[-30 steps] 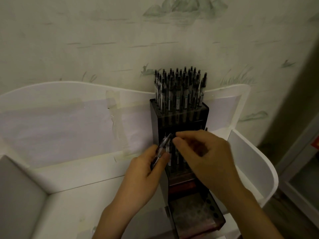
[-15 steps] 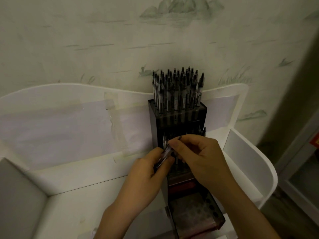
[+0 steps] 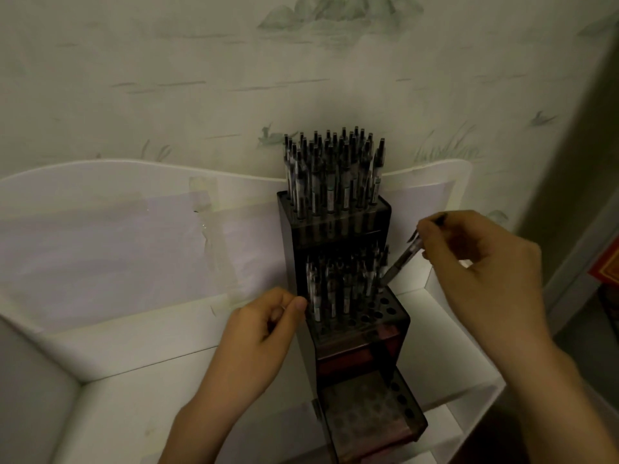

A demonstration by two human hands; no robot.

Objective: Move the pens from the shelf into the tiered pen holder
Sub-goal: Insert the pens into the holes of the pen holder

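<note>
A dark tiered pen holder [image 3: 303,349] stands on the white shelf [image 3: 140,390] against the wall. Its top tier is packed with several upright pens [image 3: 331,172]; the middle tier holds several more on its left side, and the bottom tier shows only bare holes. My right hand [image 3: 485,272] pinches one pen [image 3: 400,259] near its top, tilted, its tip down at the right rear holes of the middle tier. My left hand [image 3: 261,333] sits with curled fingers against the holder's left side at middle-tier height; nothing shows in it.
The shelf has a raised white back panel [image 3: 134,229] with taped paper, and side walls at left [image 3: 30,396] and right [image 3: 449,316]. A patterned wall rises behind. A doorway or cabinet edge [image 3: 603,272] lies at far right.
My right hand took the pen from my left hand and carried it up and right, tip now over the middle tier's right holes. My left hand dropped back beside the holder.
</note>
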